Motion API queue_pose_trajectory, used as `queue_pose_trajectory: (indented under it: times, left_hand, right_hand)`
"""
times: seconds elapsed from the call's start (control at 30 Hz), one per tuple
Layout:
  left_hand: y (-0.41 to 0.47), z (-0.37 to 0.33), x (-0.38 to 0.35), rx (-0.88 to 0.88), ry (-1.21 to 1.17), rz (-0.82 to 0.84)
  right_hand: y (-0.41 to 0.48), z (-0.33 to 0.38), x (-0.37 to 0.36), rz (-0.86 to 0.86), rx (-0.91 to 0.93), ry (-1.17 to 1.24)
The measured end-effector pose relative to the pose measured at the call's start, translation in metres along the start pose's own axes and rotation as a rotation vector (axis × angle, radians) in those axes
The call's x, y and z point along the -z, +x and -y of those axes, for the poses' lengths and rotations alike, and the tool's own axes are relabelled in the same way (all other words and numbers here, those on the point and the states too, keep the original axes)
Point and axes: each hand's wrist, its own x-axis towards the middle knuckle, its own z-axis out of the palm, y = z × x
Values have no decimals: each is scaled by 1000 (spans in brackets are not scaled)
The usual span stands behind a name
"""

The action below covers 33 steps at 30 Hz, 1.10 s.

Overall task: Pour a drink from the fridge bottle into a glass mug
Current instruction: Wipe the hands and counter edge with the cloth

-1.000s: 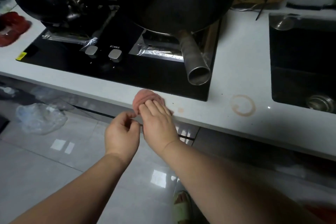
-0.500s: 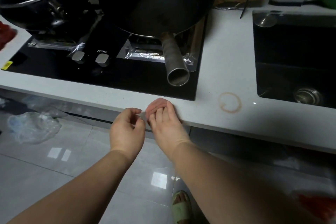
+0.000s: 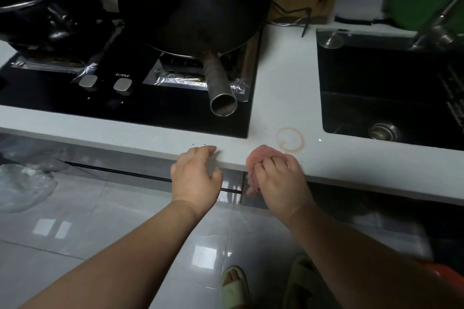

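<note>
**Ana:** Head view, looking down at the white surface (image 3: 283, 88), and both hands are right at its front edge. The right hand (image 3: 278, 180) is clenched around a pink cloth (image 3: 261, 155), bunched on the edge just below a brown ring stain (image 3: 290, 140).

**Ben:** And the left hand (image 3: 194, 175)?

**Ana:** Fingers curled, tips touching the edge, cupped just below the lip. Whether that grip has anything in it, I cannot tell.

**Ben:** Any sign of the bottle or the glass mug?

**Ana:** Neither is in view. Behind the hands sits a black hob (image 3: 160, 113) carrying a dark wok (image 3: 193, 2), its hollow metal handle (image 3: 219, 90) pointing at us, and a lidded pot (image 3: 47, 5) to the left. A black sink (image 3: 386, 88) lies at right.

**Ben:** Down below?

**Ana:** Glossy floor tiles (image 3: 75, 233) and a green slipper (image 3: 234, 288).
</note>
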Motion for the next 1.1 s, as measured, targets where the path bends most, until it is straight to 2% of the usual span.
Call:
queue_pose_trajectory:
  times: [0.1,0.23,0.27,0.33,0.43,0.63,0.87,0.93,1.0,1.1]
  left_hand:
    - [-1,-4,-7,-73,193,85]
    - [4,-3,-20,-105,349,200]
    - [7,-1,-24,-99,382,227]
    - [11,4,-31,-68,459,273]
    - [12,6,-40,-32,576,339]
    - [11,-9,-46,23,791,394]
    - [9,-18,-43,-39,962,379]
    - [8,-24,-41,-76,956,348]
    - [10,-34,-41,-186,913,289]
    - [17,-51,-51,-294,835,249]
  right_hand:
    - [-3,-4,2,-55,-67,64]
    - [9,22,-1,-369,-120,203]
    - [15,31,3,-392,-111,216]
    - [30,43,6,-331,-88,179]
    - [41,41,-4,-137,-22,37]
    - [19,10,-22,-84,82,-55]
    - [-13,-41,-32,-144,96,69]
    - [-23,-55,-34,-186,84,38]
    - [-30,-63,-35,-265,77,11]
    - [-28,-57,-25,-394,63,67]
